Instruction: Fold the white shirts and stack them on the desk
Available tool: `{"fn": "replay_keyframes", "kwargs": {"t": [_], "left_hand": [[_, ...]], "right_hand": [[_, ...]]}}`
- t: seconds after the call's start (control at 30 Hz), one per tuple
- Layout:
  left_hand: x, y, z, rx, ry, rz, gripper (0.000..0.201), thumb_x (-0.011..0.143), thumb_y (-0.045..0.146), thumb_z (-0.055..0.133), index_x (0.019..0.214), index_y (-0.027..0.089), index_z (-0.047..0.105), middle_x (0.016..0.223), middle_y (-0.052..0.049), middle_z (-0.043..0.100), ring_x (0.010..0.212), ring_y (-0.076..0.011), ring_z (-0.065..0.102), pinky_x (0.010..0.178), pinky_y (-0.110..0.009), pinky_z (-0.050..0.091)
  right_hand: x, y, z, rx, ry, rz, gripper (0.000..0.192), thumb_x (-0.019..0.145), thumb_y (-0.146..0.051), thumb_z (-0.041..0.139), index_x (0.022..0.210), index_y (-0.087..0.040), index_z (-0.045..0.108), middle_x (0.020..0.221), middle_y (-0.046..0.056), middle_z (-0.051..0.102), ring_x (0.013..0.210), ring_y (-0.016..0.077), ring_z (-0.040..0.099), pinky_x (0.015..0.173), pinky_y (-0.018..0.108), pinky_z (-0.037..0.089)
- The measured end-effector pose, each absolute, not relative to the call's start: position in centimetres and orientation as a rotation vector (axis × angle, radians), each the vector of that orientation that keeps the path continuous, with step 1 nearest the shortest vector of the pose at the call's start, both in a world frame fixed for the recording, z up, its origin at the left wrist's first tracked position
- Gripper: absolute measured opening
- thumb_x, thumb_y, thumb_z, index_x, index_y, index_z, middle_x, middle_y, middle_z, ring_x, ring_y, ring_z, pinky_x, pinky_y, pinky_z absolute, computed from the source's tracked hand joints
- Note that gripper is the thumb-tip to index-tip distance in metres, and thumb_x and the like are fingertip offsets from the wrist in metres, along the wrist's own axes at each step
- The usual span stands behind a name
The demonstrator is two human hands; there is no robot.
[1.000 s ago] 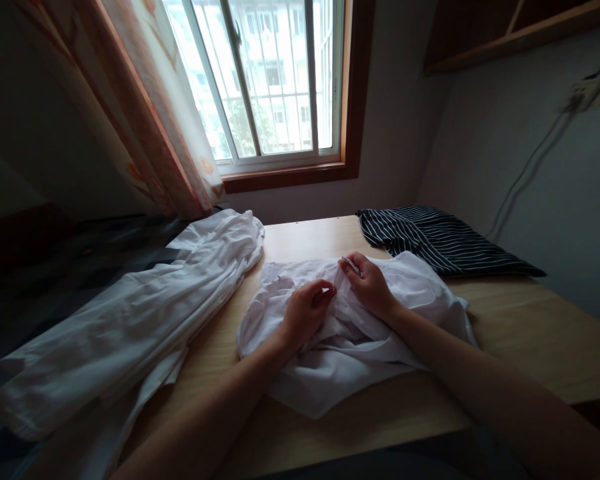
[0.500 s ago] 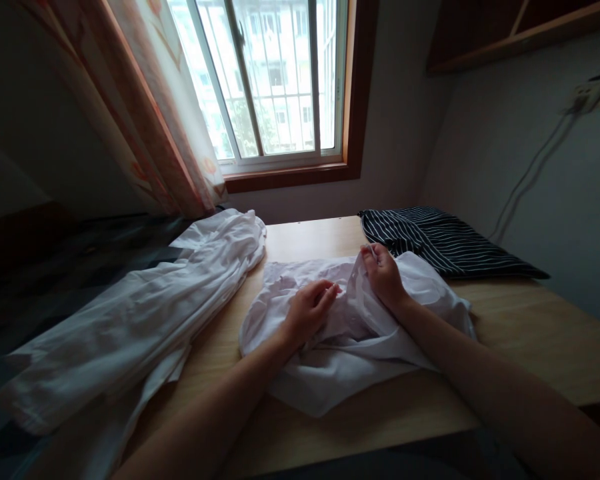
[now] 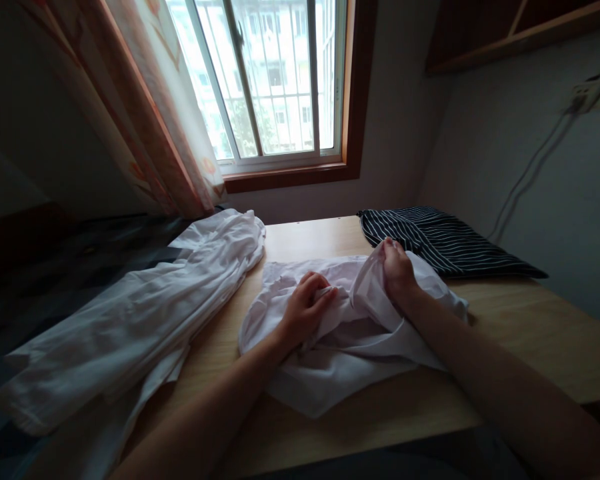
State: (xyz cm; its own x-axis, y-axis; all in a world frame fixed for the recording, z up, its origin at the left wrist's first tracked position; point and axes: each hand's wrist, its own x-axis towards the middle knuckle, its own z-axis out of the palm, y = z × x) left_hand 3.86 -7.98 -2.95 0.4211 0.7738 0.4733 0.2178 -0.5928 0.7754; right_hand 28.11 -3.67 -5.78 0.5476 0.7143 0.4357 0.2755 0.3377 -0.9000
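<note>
White cloth (image 3: 330, 353) lies crumpled mid-worktop (image 3: 520, 333). Your left hand (image 3: 304, 308) presses on it, fingers curled into a fold; your right hand (image 3: 397, 270) pinches a raised fold at 1 o'clock. Striped cloth (image 3: 445, 243) lies beyond at 2 o'clock, another white garment (image 3: 130, 327) at 9.

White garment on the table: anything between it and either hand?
Nothing visible. The left hand presses directly on the white garment, and the right hand grips a raised fold of it. The striped cloth lies just beyond, not between.
</note>
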Motion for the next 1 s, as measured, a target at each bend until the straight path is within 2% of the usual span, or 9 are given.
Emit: {"fn": "replay_keyframes", "kwargs": {"t": [0.2, 0.27, 0.33, 0.4, 0.5, 0.6, 0.7, 0.87, 1.0], "left_hand": [[3.7, -7.7, -2.6, 1.764, 0.978, 1.235, 0.025, 0.087, 0.043, 0.056, 0.076, 0.020, 0.055, 0.070, 0.002, 0.052, 0.068, -0.0127, 0.048, 0.062, -0.022, 0.042], [3.7, -7.6, -2.6, 1.735, 1.000, 1.250, 0.028, 0.086, 0.045, 0.057, 0.073, 0.020, 0.053, 0.065, 0.004, 0.048, 0.062, -0.0110, 0.044, 0.056, -0.021, 0.038], [3.6, -7.4, -2.5, 1.709, 1.024, 1.264, 0.030, 0.087, 0.046, 0.056, 0.071, 0.020, 0.050, 0.062, 0.005, 0.044, 0.057, -0.0101, 0.040, 0.053, -0.021, 0.034], [3.6, -7.3, -2.4, 1.694, 1.053, 1.298, 0.030, 0.087, 0.045, 0.055, 0.071, 0.021, 0.049, 0.061, 0.005, 0.042, 0.057, -0.0101, 0.039, 0.052, -0.021, 0.033], [3.4, -6.9, -1.9, 1.691, 1.073, 1.368, 0.026, 0.088, 0.042, 0.055, 0.075, 0.021, 0.051, 0.066, 0.004, 0.046, 0.062, -0.0113, 0.044, 0.056, -0.022, 0.037], [2.8, -6.2, -1.3, 1.742, 1.092, 1.442, 0.021, 0.088, 0.039, 0.057, 0.079, 0.020, 0.056, 0.079, 0.000, 0.056, 0.076, -0.0143, 0.052, 0.068, -0.024, 0.044], [2.3, -5.3, -1.3, 1.725, 1.139, 1.538, 0.018, 0.087, 0.037, 0.056, 0.081, 0.020, 0.058, 0.088, -0.002, 0.059, 0.086, -0.0161, 0.055, 0.077, -0.026, 0.046], [2.1, -4.0, -2.7, 1.561, 1.214, 1.371, 0.023, 0.087, 0.038, 0.049, 0.072, 0.020, 0.052, 0.068, 0.003, 0.052, 0.065, -0.0137, 0.050, 0.064, -0.026, 0.043], [2.3, -3.6, -3.5, 1.853, 1.298, 1.133, 0.024, 0.085, 0.034, 0.053, 0.065, 0.020, 0.053, 0.064, 0.002, 0.053, 0.067, -0.0162, 0.052, 0.069, -0.029, 0.043]], "right_hand": [[28.6, -3.1, -5.2, -1.221, -0.778, 0.473, 0.037, 0.084, -0.058, 0.047, 0.095, -0.023, 0.052, 0.082, 0.004, 0.061, 0.078, 0.0230, 0.062, 0.069, 0.036, 0.051], [27.9, -4.0, -4.2, -1.216, -0.878, 0.398, 0.032, 0.083, -0.047, 0.050, 0.102, -0.022, 0.052, 0.095, 0.008, 0.063, 0.086, 0.0240, 0.063, 0.075, 0.039, 0.053], [26.9, -5.5, -2.9, -1.181, -1.097, 0.212, 0.037, 0.080, -0.034, 0.053, 0.115, -0.021, 0.051, 0.117, 0.013, 0.060, 0.103, 0.0256, 0.061, 0.086, 0.043, 0.052], [25.8, -7.3, -1.3, -1.105, -1.389, 0.004, 0.050, 0.079, -0.025, 0.052, 0.129, -0.022, 0.049, 0.134, 0.014, 0.053, 0.121, 0.0272, 0.053, 0.099, 0.047, 0.046], [23.9, -9.5, 0.1, -0.972, -1.883, -0.124, 0.053, 0.082, -0.016, 0.047, 0.134, -0.028, 0.052, 0.133, 0.007, 0.058, 0.134, 0.0275, 0.044, 0.114, 0.053, 0.028], [22.6, -10.3, -0.3, -1.003, -2.103, -0.129, 0.049, 0.087, -0.015, 0.048, 0.133, -0.029, 0.056, 0.122, 0.007, 0.065, 0.125, 0.0276, 0.051, 0.116, 0.055, 0.023], [22.2, -9.9, -1.2, -1.100, -2.070, -0.143, 0.036, 0.090, -0.019, 0.051, 0.124, -0.023, 0.063, 0.110, 0.010, 0.066, 0.110, 0.0271, 0.055, 0.110, 0.050, 0.033], [22.1, -9.6, -1.3, -1.067, -2.000, -0.079, 0.013, 0.091, -0.020, 0.056, 0.096, -0.021, 0.067, 0.095, 0.008, 0.065, 0.096, 0.0257, 0.056, 0.098, 0.044, 0.042], [21.7, -9.6, -1.4, -0.964, -1.908, 0.066, 0.008, 0.089, -0.020, 0.058, 0.091, -0.022, 0.065, 0.097, 0.008, 0.066, 0.096, 0.0243, 0.058, 0.094, 0.042, 0.044]]}}
